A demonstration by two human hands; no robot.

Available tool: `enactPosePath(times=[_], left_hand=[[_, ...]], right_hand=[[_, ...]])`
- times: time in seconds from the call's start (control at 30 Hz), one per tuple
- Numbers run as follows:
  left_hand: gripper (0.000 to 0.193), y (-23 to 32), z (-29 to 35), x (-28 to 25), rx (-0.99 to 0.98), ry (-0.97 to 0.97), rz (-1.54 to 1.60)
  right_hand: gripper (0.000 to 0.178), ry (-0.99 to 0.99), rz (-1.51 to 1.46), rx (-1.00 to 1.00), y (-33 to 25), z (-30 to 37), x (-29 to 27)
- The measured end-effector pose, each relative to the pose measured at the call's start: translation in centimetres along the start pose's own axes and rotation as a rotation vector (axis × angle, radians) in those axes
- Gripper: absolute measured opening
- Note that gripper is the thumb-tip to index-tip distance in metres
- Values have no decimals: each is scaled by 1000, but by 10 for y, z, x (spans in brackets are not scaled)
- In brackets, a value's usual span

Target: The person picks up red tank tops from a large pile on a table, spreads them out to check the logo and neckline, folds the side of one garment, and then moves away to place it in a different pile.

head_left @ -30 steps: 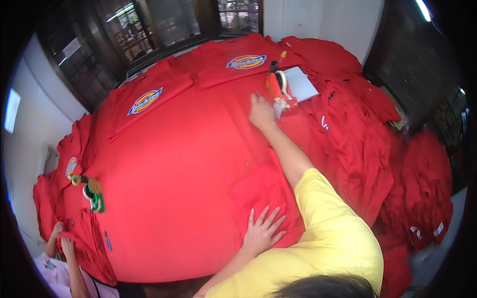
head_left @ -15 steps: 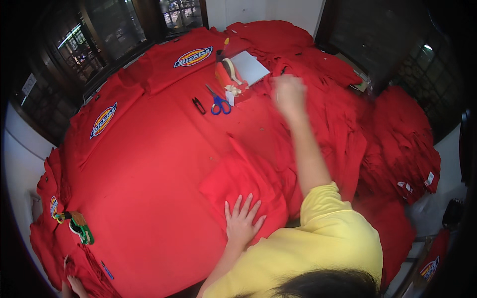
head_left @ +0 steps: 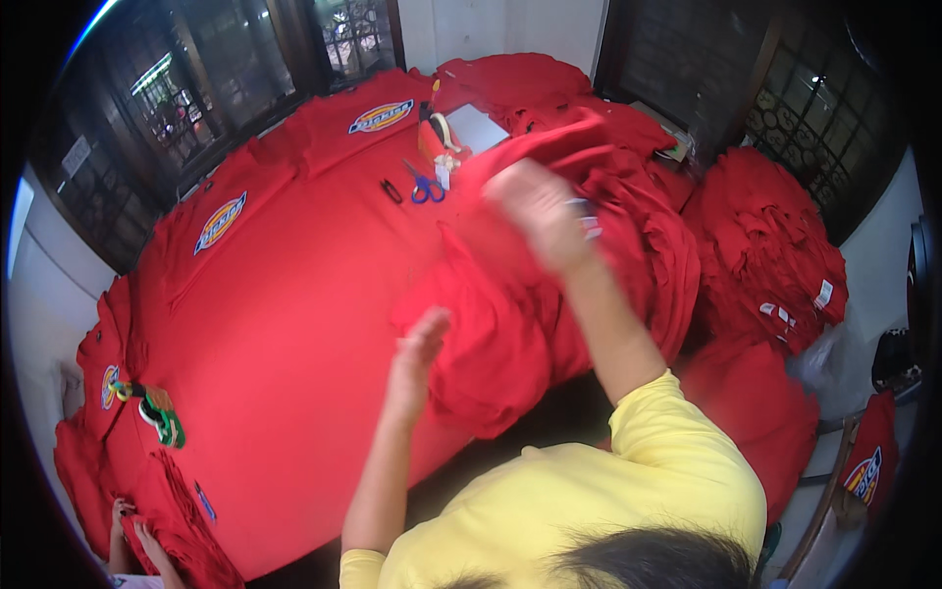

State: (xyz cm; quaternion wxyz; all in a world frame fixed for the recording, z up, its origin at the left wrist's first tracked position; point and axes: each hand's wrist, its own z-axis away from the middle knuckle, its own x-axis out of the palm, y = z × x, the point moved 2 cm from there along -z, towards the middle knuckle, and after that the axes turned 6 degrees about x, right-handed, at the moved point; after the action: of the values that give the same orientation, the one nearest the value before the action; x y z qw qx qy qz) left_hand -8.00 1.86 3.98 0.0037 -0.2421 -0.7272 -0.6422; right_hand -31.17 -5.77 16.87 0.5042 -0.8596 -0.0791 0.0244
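Note:
My right hand [head_left: 540, 211], blurred by motion, is over the right side of the table at a bunched red shirt [head_left: 643, 231]. Its fingers look closed on a raised fold of the cloth, though the blur hides the exact grip. My left hand [head_left: 422, 355] is held up above the table with its fingers stretched upward and nothing in it. Beside it lies a crumpled heap of red cloth [head_left: 491, 344], which droops over the table's near edge.
Blue-handled scissors [head_left: 427, 188], black thread snips [head_left: 391, 190] and a tape dispenser [head_left: 439, 133] lie toward the back. A pile of red shirts [head_left: 765, 245] stands at right. Another person's hands [head_left: 137, 525] touch red cloth at lower left, near a green tape dispenser [head_left: 162, 417].
My right hand has come nearer and leftward, and red cloth from the right has risen and bunched with it. My left hand has lifted off the cloth and moved left.

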Motion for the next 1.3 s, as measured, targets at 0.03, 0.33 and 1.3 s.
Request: enactPosePath(times=[0.03, 0.33, 1.3], left_hand=[[83, 17, 11, -11, 74, 49, 347], [45, 83, 243, -189, 76, 657, 95], [31, 73, 525, -103, 71, 783, 497]], right_hand=[[5, -175, -131, 77, -3, 23, 62], [20, -749, 106, 272, 4, 156, 245], [25, -243, -484, 1185, 51, 322, 163]])
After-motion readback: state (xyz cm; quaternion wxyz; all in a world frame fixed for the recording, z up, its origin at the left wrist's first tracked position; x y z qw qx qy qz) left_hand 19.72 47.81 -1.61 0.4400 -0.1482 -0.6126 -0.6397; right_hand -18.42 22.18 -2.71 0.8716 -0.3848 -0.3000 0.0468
